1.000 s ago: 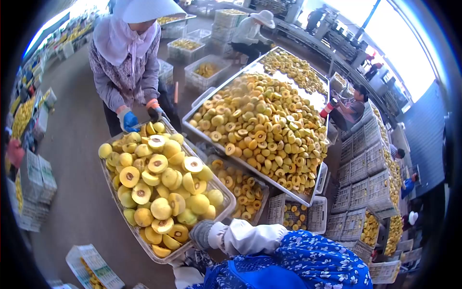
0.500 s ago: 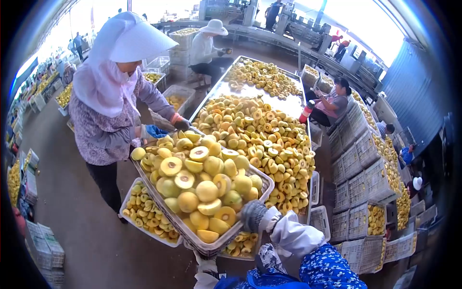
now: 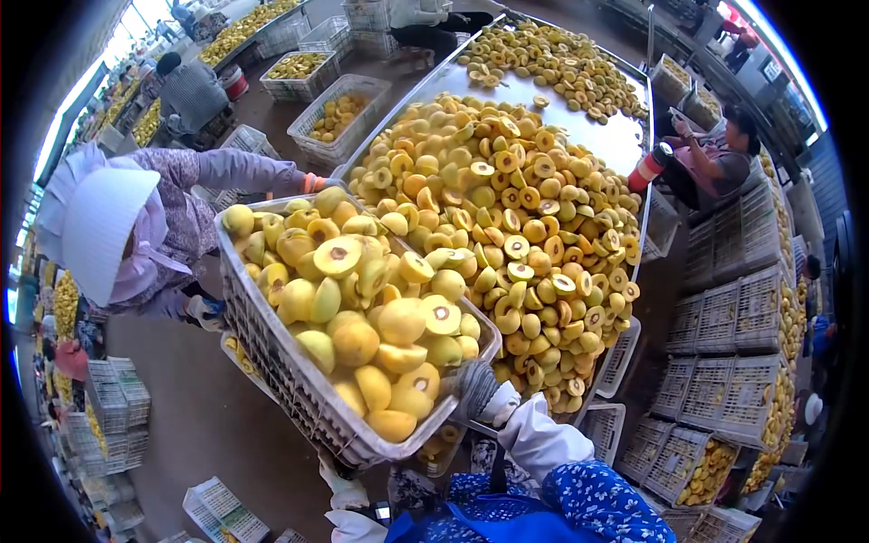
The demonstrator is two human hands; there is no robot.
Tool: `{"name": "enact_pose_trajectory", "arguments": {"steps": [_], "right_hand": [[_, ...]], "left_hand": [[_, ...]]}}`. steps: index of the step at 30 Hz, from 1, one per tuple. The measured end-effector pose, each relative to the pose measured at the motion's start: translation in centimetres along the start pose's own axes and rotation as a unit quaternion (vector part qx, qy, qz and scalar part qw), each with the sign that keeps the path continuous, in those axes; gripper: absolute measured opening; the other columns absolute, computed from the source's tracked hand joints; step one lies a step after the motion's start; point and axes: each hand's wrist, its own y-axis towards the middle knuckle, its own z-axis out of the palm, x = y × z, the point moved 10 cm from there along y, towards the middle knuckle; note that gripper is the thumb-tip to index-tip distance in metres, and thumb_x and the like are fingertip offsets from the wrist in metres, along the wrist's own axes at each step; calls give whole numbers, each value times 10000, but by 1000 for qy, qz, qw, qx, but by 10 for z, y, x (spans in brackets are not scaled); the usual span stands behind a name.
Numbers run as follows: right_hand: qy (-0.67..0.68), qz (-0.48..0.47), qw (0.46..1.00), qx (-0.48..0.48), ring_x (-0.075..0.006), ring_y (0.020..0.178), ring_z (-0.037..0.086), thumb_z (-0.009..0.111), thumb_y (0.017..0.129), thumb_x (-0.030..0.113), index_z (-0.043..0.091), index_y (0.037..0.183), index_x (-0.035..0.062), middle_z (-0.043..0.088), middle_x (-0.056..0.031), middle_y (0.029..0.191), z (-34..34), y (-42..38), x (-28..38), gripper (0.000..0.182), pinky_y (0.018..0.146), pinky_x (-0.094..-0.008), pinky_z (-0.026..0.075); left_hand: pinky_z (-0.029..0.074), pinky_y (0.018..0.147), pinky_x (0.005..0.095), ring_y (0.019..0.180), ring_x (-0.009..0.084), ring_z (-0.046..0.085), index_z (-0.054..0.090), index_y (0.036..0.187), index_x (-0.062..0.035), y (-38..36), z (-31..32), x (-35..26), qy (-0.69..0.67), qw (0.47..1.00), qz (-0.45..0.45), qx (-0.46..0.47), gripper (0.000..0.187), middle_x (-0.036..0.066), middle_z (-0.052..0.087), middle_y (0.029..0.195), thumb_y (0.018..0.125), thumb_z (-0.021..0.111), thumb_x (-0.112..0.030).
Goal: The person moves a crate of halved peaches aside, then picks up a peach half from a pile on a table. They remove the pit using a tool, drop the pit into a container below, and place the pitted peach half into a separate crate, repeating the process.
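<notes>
A plastic crate (image 3: pixel 262 339) heaped with halved yellow peaches (image 3: pixel 339 258) is held up in front of me, its slatted long side showing. My right hand (image 3: pixel 475 391), in a grey knit glove, grips the crate's near right end at the rim. Below the crate's near left corner is my white left sleeve (image 3: pixel 346 493); the left hand's fingers are hidden under the crate. A co-worker (image 3: pixel 113 231) in a white brimmed hat bends at the left, one gloved hand (image 3: pixel 328 184) at the crate's far corner, the other hand lower by its side.
Beyond the crate, a metal table (image 3: pixel 570 136) carries a large pile of peach halves (image 3: pixel 525 235). A red flask (image 3: pixel 650 167) stands by its right edge, near a seated person (image 3: pixel 724 163). Stacked crates (image 3: pixel 715 317) line the right. More crates (image 3: pixel 339 113) sit on the floor.
The crate has risen and tilted, so its long side shows more. The co-worker has bent lower and further left, one hand dropping beside the crate. My view has shifted and tilted down.
</notes>
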Motion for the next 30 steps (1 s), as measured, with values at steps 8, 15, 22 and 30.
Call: {"name": "enact_pose_trajectory", "arguments": {"steps": [8,15,22,30], "right_hand": [[18,32,994,-102,-306,725,595,631,652,313,661,873,147,639,-97,767,-27,-17,-52,279,672,-408,458],[200,65,958,-193,-272,803,600,640,682,291,645,924,93,635,-92,850,-51,-32,-71,313,733,-379,472],[390,151,885,-206,-149,804,588,646,799,250,631,944,4,652,-76,868,-36,-85,-141,286,727,-307,477],[410,268,786,-378,-151,777,581,614,842,205,567,1093,8,631,-69,932,-67,-126,-227,322,700,-295,484]], "left_hand": [[502,755,320,847,181,613,551,1125,42,-14,64,-43,85,995,39,-39,470,99,624,1018,894,571,-366],[505,649,295,682,143,604,600,961,40,-47,115,-87,171,983,50,-37,447,62,641,831,878,585,-399],[403,567,228,637,67,483,603,832,63,-70,186,-100,366,928,68,-9,322,6,588,706,911,536,-242],[365,444,315,464,160,469,529,661,-21,-128,389,-129,549,763,233,251,193,74,475,513,836,544,-101]]}}
